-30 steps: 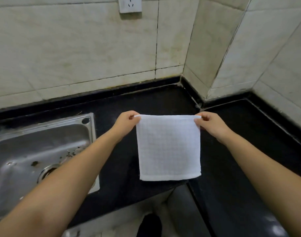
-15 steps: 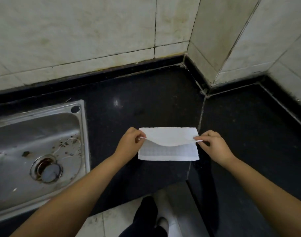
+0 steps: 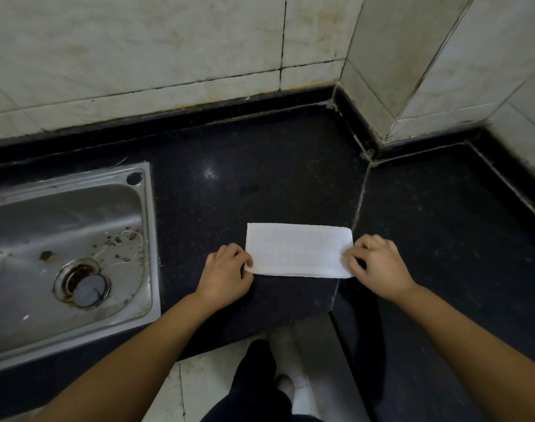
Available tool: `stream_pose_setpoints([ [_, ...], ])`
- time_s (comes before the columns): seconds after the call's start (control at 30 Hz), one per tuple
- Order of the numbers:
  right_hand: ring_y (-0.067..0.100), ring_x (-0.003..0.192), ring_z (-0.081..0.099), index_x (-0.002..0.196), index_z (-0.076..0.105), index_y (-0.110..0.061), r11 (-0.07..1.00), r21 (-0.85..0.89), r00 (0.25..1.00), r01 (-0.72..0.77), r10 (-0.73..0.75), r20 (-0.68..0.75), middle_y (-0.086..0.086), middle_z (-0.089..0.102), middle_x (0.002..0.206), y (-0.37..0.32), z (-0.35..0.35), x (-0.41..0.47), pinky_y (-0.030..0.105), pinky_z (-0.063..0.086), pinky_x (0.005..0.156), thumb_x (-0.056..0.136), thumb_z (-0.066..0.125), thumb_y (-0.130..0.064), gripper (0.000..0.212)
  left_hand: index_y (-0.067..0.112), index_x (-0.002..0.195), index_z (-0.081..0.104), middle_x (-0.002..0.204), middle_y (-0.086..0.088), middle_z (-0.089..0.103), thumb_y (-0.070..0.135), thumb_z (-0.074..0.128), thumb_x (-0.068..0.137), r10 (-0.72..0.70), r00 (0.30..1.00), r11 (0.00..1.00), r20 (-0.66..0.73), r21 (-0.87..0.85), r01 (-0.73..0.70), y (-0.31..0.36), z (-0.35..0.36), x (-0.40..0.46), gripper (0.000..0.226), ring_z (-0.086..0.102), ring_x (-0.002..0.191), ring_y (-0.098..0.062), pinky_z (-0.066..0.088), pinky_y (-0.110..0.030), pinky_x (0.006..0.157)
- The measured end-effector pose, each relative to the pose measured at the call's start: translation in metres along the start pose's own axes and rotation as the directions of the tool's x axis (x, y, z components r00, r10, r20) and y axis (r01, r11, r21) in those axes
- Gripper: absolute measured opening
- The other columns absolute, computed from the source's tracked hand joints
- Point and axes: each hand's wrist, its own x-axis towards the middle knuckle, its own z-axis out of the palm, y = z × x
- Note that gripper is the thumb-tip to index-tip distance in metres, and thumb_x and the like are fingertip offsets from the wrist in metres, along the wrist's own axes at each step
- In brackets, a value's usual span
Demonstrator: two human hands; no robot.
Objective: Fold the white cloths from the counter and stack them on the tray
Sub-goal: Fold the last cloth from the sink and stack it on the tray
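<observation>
A white cloth (image 3: 299,250), folded into a flat rectangle with its long sides running left to right, is laid on the black surface (image 3: 260,184) near the front edge, just left of the seam where two slabs meet. Its near left corner is pinched by the left hand (image 3: 226,274), whose fingers (image 3: 248,259) are curled onto the edge of the fabric. The near right corner is held by the right hand (image 3: 378,266), with the fingers (image 3: 349,256) bent over the top layer and pressed down on it. Both forearms are stretched in from the bottom of the view, and both hands are rested low on the surface beside the cloth.

A steel sink (image 3: 68,248) is set into the surface well to the left of the cloth, apart from it; dark specks and a pale thread are seen in its basin, and a round drain (image 3: 83,284) is seen near its middle. A tiled wall (image 3: 168,56) is seen behind, with a tiled corner pillar (image 3: 412,71) projecting at the right. Below the front edge, a pale floor (image 3: 199,388), a dark trouser leg (image 3: 257,382) and a white shoe (image 3: 286,388) are seen.
</observation>
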Motion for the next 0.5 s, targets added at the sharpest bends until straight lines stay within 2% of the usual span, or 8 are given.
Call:
stream_pose_setpoints([
  [0.07, 0.024, 0.097, 0.054, 0.104, 0.071, -0.018, 0.999, 0.044, 0.999, -0.023, 0.021, 0.032, 0.003, 0.058, 0.097, -0.016, -0.01, 0.033, 0.033, 0.035, 0.086, 0.093, 0.054, -0.025, 0.022, 0.022, 0.103, 0.057, 0.105, 0.007, 0.052, 0.03, 0.049, 0.09, -0.126, 0.992, 0.989, -0.009, -0.074, 0.125, 0.006, -0.004, 0.007, 0.017, 0.048, 0.102, -0.011, 0.032, -0.028, 0.096],
  [0.13, 0.024, 0.108, 0.052, 0.118, 0.064, -0.022, 0.996, 0.092, 0.995, -0.011, 0.002, 0.104, 0.004, 0.058, 0.111, -0.043, -0.011, 0.07, 0.037, 0.041, 0.093, 0.095, 0.049, -0.028, 0.028, 0.021, 0.102, 0.052, 0.102, 0.006, 0.054, 0.037, 0.049, 0.092, -0.265, 0.963, 0.962, -0.049, -0.087, 0.26, 0.014, -0.003, 0.013, 0.019, 0.05, 0.099, -0.012, 0.037, -0.03, 0.095],
  [0.2, 0.023, 0.117, 0.05, 0.129, 0.055, -0.022, 0.995, 0.097, 0.981, -0.012, -0.007, 0.192, 0.003, 0.054, 0.125, -0.078, -0.002, 0.103, 0.039, 0.041, 0.1, 0.097, 0.047, -0.031, 0.035, 0.021, 0.11, 0.048, 0.109, 0.005, 0.052, 0.044, 0.049, 0.091, -0.341, 0.939, 0.94, -0.053, -0.014, 0.34, 0.021, 0.002, 0.016, 0.03, 0.049, 0.104, -0.013, 0.035, -0.031, 0.094],
  [0.27, 0.022, 0.12, 0.049, 0.134, 0.049, -0.022, 0.997, 0.078, 0.97, -0.002, -0.018, 0.244, 0.004, 0.051, 0.131, -0.11, 0.012, 0.126, 0.039, 0.041, 0.102, 0.096, 0.048, -0.032, 0.039, 0.021, 0.119, 0.045, 0.117, 0.004, 0.049, 0.048, 0.049, 0.09, -0.358, 0.932, 0.929, -0.057, 0.077, 0.361, 0.024, 0.01, 0.016, 0.039, 0.046, 0.11, -0.014, 0.033, -0.031, 0.095],
  [0.37, 0.022, 0.12, 0.048, 0.132, 0.048, -0.022, 0.999, 0.001, 0.947, 0.044, -0.042, 0.318, 0.004, 0.051, 0.131, -0.142, 0.03, 0.142, 0.039, 0.039, 0.101, 0.094, 0.052, -0.031, 0.039, 0.021, 0.128, 0.04, 0.125, 0.001, 0.047, 0.051, 0.046, 0.09, -0.373, 0.924, 0.915, -0.079, 0.133, 0.381, 0.023, 0.016, 0.012, 0.049, 0.043, 0.115, -0.016, 0.032, -0.031, 0.096],
  [0.43, 0.02, 0.113, 0.052, 0.122, 0.053, -0.021, 0.999, -0.008, 0.936, 0.045, -0.039, 0.351, 0.003, 0.055, 0.123, -0.151, 0.033, 0.146, 0.038, 0.04, 0.099, 0.093, 0.054, -0.028, 0.029, 0.019, 0.137, 0.034, 0.13, -0.001, 0.044, 0.052, 0.047, 0.09, -0.379, 0.921, 0.916, -0.091, 0.104, 0.387, 0.02, 0.017, 0.01, 0.059, 0.041, 0.119, -0.017, 0.032, -0.032, 0.098],
  [0.5, 0.016, 0.103, 0.056, 0.111, 0.058, -0.021, 0.992, 0.125, 0.927, -0.007, -0.041, 0.374, 0.0, 0.057, 0.112, -0.15, 0.025, 0.148, 0.033, 0.045, 0.093, 0.093, 0.054, -0.026, 0.019, 0.021, 0.139, 0.036, 0.133, 0.0, 0.041, 0.048, 0.049, 0.09, -0.378, 0.923, 0.925, -0.069, 0.019, 0.38, 0.016, 0.014, 0.012, 0.057, 0.039, 0.121, -0.017, 0.031, -0.032, 0.1],
])
